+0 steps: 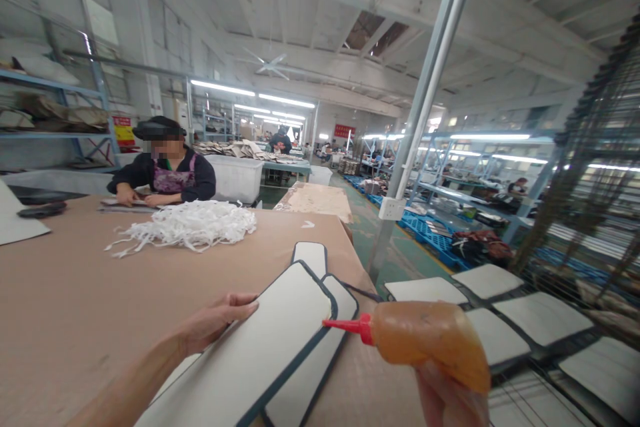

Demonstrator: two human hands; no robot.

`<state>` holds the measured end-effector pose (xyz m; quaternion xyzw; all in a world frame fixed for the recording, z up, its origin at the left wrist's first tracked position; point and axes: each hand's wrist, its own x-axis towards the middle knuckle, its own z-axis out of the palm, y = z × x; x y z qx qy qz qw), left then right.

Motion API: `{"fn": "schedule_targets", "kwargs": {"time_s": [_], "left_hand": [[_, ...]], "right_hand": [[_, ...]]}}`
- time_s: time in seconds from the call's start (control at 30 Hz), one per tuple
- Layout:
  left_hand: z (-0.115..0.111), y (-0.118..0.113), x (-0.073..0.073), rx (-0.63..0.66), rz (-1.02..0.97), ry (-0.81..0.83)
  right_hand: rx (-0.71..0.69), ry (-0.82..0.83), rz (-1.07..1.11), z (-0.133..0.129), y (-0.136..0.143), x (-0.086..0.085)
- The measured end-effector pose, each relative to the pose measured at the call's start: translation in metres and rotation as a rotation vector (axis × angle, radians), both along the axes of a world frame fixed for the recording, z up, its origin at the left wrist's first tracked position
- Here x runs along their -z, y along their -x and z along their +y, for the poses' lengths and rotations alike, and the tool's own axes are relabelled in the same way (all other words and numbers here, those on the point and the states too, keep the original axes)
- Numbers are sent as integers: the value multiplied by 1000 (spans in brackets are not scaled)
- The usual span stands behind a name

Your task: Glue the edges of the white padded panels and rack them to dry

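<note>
My left hand [215, 319] rests its fingers on the left edge of a long white panel with a dark border [260, 347], which lies on the brown table [75, 293]. Two more such panels [320, 340] sit beside and under it. My right hand [447, 400] grips an orange squeeze bottle [430, 337] held sideways. Its red nozzle [347, 325] points left at the right edge of the top panel.
A pile of white strips [193, 223] lies farther back on the table. A seated person [163, 173] works at the far side. To the right stands a metal post [425, 100] and a wire rack holding several white panels [500, 320].
</note>
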<state>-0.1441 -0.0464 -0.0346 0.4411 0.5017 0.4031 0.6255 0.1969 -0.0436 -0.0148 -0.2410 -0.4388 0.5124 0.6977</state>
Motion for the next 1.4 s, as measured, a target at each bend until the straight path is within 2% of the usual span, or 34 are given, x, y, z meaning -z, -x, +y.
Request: {"fn": "schedule_targets", "kwargs": {"time_s": [0.23, 0.47, 0.6, 0.87, 1.0, 1.13, 1.4], "left_hand": [[0, -6, 5, -53, 13, -12], [-1, -9, 10, -89, 37, -10], [-2, -11, 9, -92, 16, -14], [-3, -14, 6, -89, -1, -26], [-2, -16, 3, -104, -1, -17], [0, -18, 0, -124, -5, -17], [9, -16, 8, -142, -22, -27]], "right_hand": [[84, 26, 22, 0, 4, 0], [91, 33, 38, -2, 8, -1], [60, 32, 38, -3, 9, 0], [17, -34, 4, 1, 4, 13], [35, 41, 34, -5, 9, 10], [1, -14, 9, -7, 12, 10], [-79, -69, -61, -1, 9, 18]]}}
